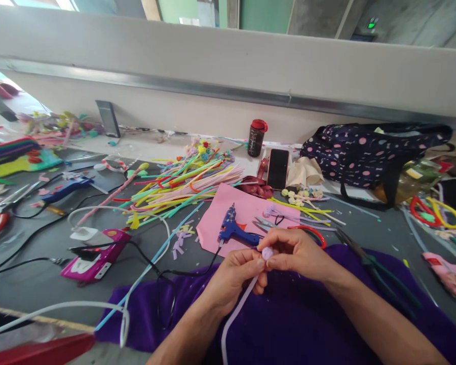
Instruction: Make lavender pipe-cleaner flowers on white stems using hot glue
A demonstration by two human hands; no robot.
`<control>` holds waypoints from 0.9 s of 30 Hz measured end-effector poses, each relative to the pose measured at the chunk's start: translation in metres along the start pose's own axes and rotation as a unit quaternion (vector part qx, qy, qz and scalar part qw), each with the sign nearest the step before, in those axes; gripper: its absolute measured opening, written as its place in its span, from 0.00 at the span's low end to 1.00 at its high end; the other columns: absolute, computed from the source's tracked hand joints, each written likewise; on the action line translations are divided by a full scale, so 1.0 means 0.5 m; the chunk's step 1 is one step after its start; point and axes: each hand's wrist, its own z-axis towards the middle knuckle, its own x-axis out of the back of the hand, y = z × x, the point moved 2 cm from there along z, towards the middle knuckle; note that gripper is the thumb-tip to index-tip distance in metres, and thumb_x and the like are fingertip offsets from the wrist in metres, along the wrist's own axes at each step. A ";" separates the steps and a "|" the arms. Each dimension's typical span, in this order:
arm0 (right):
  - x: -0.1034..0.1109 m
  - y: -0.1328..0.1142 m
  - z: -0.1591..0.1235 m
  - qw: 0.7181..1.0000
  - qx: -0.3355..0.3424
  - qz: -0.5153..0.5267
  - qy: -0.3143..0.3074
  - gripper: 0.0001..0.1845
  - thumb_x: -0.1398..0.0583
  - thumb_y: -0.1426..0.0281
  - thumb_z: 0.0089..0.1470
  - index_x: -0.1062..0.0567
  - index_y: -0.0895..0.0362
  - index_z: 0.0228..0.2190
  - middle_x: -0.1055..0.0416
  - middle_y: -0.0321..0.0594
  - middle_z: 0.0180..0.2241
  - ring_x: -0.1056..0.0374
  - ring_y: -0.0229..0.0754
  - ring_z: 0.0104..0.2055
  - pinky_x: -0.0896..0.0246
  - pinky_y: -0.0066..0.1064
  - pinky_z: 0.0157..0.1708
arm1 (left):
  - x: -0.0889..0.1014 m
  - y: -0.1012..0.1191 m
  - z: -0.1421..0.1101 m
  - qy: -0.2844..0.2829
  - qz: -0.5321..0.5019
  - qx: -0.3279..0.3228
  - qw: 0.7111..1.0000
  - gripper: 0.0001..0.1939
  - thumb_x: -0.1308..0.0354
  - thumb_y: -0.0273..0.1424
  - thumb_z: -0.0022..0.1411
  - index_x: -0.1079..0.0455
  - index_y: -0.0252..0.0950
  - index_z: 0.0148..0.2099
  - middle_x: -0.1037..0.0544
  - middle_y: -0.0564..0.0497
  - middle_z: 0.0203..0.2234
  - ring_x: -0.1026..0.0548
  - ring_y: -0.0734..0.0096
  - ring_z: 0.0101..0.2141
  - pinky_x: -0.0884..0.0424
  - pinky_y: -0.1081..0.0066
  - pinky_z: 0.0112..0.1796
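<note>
Both hands meet above the purple cloth [289, 314] near the table's front. My left hand [241, 268] is closed on the pale lilac pipe cleaner [237, 309], whose long tail hangs down toward the lower edge of the view. At its upper end is a small lilac coil, like a flower bud [267, 253], pinched between the fingertips of my right hand [296, 253]. Just beyond the fingers, a blue glue gun [235, 230] and red-handled scissors [311, 234] lie on a pink sheet [215, 218]. My right hand partly covers the scissors.
A heap of coloured pipe cleaners [186, 182] lies behind. To the left are a magenta power strip [95, 256] with cables and a second glue gun [68, 190]. Green-handled pliers [380, 276] lie right. A phone [277, 169], bottle [257, 138] and patterned bag [361, 152] stand behind.
</note>
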 end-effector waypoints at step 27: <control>0.002 -0.014 0.002 0.987 0.092 -0.131 0.032 0.07 0.37 0.68 0.49 0.25 0.56 0.32 0.35 0.33 0.25 0.39 0.32 0.24 0.44 0.23 0.24 | 0.002 -0.003 0.002 -0.021 -0.033 0.016 0.999 0.10 0.39 0.34 0.52 0.32 0.30 0.27 0.27 0.52 0.16 0.33 0.80 0.15 0.38 0.80 0.18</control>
